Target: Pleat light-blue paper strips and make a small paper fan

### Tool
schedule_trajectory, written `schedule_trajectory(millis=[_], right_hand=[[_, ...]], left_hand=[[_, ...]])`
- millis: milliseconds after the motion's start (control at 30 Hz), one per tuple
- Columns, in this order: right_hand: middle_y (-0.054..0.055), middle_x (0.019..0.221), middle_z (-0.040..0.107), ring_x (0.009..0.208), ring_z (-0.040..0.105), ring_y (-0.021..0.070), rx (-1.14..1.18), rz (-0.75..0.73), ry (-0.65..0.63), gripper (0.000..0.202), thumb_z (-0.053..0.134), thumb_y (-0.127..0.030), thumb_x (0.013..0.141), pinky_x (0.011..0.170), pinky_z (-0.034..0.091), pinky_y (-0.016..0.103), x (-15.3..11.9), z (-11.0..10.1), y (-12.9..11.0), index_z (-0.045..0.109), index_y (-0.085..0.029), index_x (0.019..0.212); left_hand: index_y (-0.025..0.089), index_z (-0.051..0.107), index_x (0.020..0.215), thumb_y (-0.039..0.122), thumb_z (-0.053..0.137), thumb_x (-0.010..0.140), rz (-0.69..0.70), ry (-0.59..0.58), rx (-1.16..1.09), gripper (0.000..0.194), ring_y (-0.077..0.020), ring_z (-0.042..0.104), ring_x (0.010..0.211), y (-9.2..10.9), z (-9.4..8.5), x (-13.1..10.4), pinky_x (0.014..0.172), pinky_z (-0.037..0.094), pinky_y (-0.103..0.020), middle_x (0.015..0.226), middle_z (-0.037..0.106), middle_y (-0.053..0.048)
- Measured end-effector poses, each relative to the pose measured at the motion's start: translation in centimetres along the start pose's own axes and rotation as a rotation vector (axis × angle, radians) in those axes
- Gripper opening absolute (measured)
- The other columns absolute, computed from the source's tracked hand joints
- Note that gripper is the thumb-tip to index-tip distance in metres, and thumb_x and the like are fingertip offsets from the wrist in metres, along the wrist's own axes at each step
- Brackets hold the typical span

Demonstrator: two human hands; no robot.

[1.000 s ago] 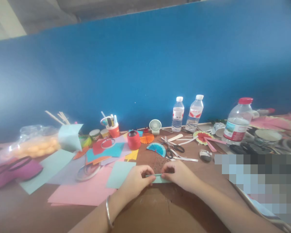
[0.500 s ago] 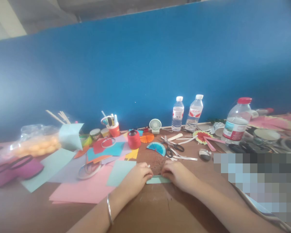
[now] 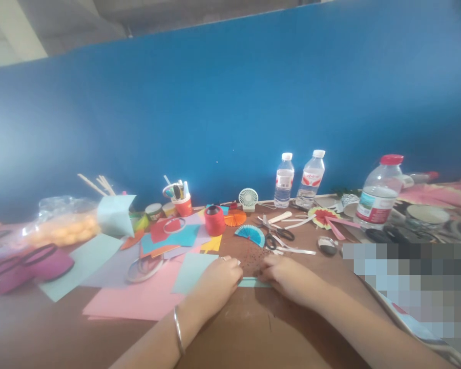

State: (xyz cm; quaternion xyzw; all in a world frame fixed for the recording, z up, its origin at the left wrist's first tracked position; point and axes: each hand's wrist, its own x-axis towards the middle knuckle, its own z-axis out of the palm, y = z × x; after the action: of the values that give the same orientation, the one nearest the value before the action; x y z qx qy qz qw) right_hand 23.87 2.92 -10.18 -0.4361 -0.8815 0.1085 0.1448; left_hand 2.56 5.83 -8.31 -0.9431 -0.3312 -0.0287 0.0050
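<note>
A narrow light-green paper strip (image 3: 252,282) lies flat on the brown table between my hands. My left hand (image 3: 223,277) has its fingers curled over the strip's left end. At the other end my right hand (image 3: 273,271) pinches it with bent fingers; the fingertips are partly hidden. Just beyond the hands sit a small blue folded paper fan (image 3: 250,234) and dark-handled scissors (image 3: 278,236). Dark specks are scattered on the wood in front of the fingers. Beside my left wrist is a light-green paper sheet (image 3: 194,269) on top of pink paper (image 3: 134,300).
Behind stand a red thread spool (image 3: 214,221), a white mini fan (image 3: 248,199) and two water bottles (image 3: 284,182). A larger red-capped bottle (image 3: 378,197) is at the right. Leftward are tape rolls (image 3: 145,269), a purple visor-like item (image 3: 48,262) and a bag of orange balls (image 3: 61,228).
The visible strip between my hands looks narrower from front to back than before. Both hands stay at its ends, and the whole view has shifted slightly.
</note>
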Motion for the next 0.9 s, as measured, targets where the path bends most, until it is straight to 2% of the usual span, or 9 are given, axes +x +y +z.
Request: schedule_trajectory(millis=[133,233,300,367,433,533,667,767,900], right_hand=[[0.004,0.080,0.052,0.077,0.046,0.0125,-0.074,-0.006,0.005,0.017,0.044,-0.010,0.070,0.064,0.030,0.023,-0.1,0.2,-0.3,0.060,-0.016,0.069],[0.003,0.080,0.052,0.075,0.045,0.0121,-0.122,0.001,0.009,0.016,0.043,-0.010,0.067,0.062,0.029,0.023,-0.3,0.3,-0.6,0.058,-0.015,0.070],[0.002,0.081,0.052,0.074,0.045,0.0117,-0.134,0.005,0.007,0.017,0.042,-0.011,0.069,0.061,0.029,0.023,-0.5,0.1,-0.8,0.058,-0.016,0.073],[0.002,0.081,0.052,0.073,0.045,0.0115,-0.125,0.001,0.015,0.019,0.041,-0.015,0.074,0.061,0.029,0.022,-0.5,-0.1,-0.9,0.059,-0.017,0.076],[0.002,0.080,0.052,0.072,0.045,0.0112,-0.120,0.014,0.009,0.018,0.041,-0.019,0.076,0.059,0.028,0.023,-0.6,-0.5,-0.8,0.059,-0.018,0.073],[0.002,0.074,0.052,0.067,0.044,0.0116,-0.126,0.088,-0.057,0.012,0.047,-0.019,0.067,0.055,0.025,0.024,-0.6,-1.2,-0.4,0.056,-0.016,0.061],[0.002,0.068,0.051,0.066,0.044,0.0118,-0.060,0.131,-0.084,0.007,0.049,-0.016,0.060,0.055,0.025,0.023,-0.6,-1.5,-0.2,0.055,-0.015,0.056],[0.002,0.069,0.053,0.065,0.044,0.0109,0.055,0.231,0.013,0.013,0.052,-0.023,0.067,0.057,0.027,0.022,-0.4,-1.0,-0.4,0.057,-0.015,0.058],[0.000,0.070,0.056,0.064,0.046,0.0090,0.238,0.407,0.067,0.008,0.055,-0.023,0.068,0.058,0.029,0.020,0.3,-0.1,-0.5,0.059,-0.016,0.066]], left_hand=[[0.014,0.059,0.071,0.009,0.048,0.076,0.034,-0.050,0.210,0.013,-0.0228,0.049,0.079,1.4,0.0,-0.2,0.067,0.036,-0.036,0.078,0.055,-0.007],[0.009,0.061,0.093,0.007,0.041,0.079,-0.001,-0.115,0.279,0.024,-0.0254,0.052,0.082,2.9,-0.1,-0.8,0.069,0.039,-0.038,0.085,0.058,-0.012],[0.009,0.053,0.112,0.009,0.037,0.081,0.007,-0.057,0.283,0.035,-0.0275,0.051,0.092,3.5,-0.2,-1.2,0.073,0.040,-0.040,0.097,0.057,-0.015],[0.010,0.051,0.115,0.009,0.036,0.080,0.013,0.006,0.281,0.038,-0.0284,0.048,0.099,3.7,-0.2,-1.5,0.076,0.040,-0.041,0.109,0.052,-0.016],[0.009,0.056,0.107,0.007,0.036,0.077,-0.005,-0.010,0.268,0.036,-0.0277,0.049,0.095,3.5,-0.3,-1.6,0.074,0.040,-0.041,0.106,0.053,-0.015],[0.010,0.060,0.092,0.005,0.037,0.071,-0.034,-0.091,0.214,0.031,-0.0243,0.049,0.084,2.6,-0.5,-1.4,0.071,0.040,-0.039,0.092,0.055,-0.011],[0.013,0.060,0.078,0.004,0.036,0.071,-0.049,-0.037,0.054,0.027,-0.0183,0.045,0.081,1.4,-0.5,-1.1,0.076,0.036,-0.035,0.089,0.053,-0.008],[0.015,0.057,0.071,0.021,0.045,0.077,-0.173,0.008,-0.178,0.015,-0.0158,0.043,0.081,0.9,-0.4,-0.6,0.074,0.034,-0.030,0.082,0.051,-0.005],[0.014,0.051,0.066,0.033,0.049,0.078,-0.233,0.035,-0.375,0.023,-0.0134,0.043,0.079,0.3,0.0,0.4,0.070,0.032,-0.026,0.077,0.050,-0.002]])
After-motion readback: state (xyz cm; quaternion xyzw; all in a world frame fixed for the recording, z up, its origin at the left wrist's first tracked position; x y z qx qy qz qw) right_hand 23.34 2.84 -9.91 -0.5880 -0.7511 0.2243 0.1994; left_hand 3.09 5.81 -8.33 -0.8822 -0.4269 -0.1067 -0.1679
